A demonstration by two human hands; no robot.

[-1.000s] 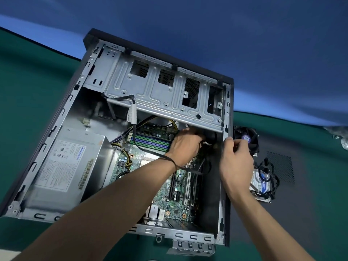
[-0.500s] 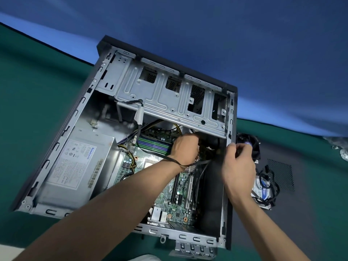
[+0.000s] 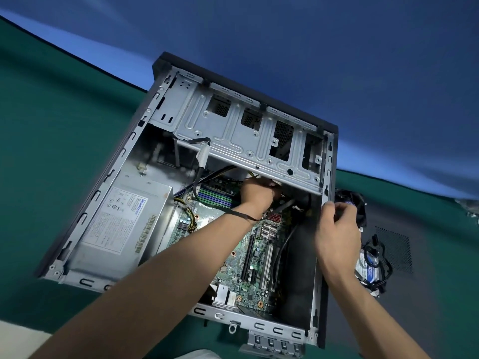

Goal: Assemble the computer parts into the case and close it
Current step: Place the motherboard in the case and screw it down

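Two hands work at the open case (image 3: pixel 166 130) lying mid-counter (image 3: pixel 51 125). Left hand (image 3: pixel 256 193) reaches under the drive cage (image 3: pixel 233 136), fingers hidden, grip unclear. Right hand (image 3: pixel 337 229) curls round the case's right wall, beside a fan (image 3: pixel 359 203).

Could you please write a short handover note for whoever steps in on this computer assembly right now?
Left hand: reaching deep inside the case, under the drive cage, at the cables above the motherboard; its grip is hidden.
Right hand: fingers curled at the case's right wall.
Done: power supply and motherboard sit in the case.
Left: the fan and the hard drive with its cables lie outside on the side panel, to the right; fit them, then close the case.
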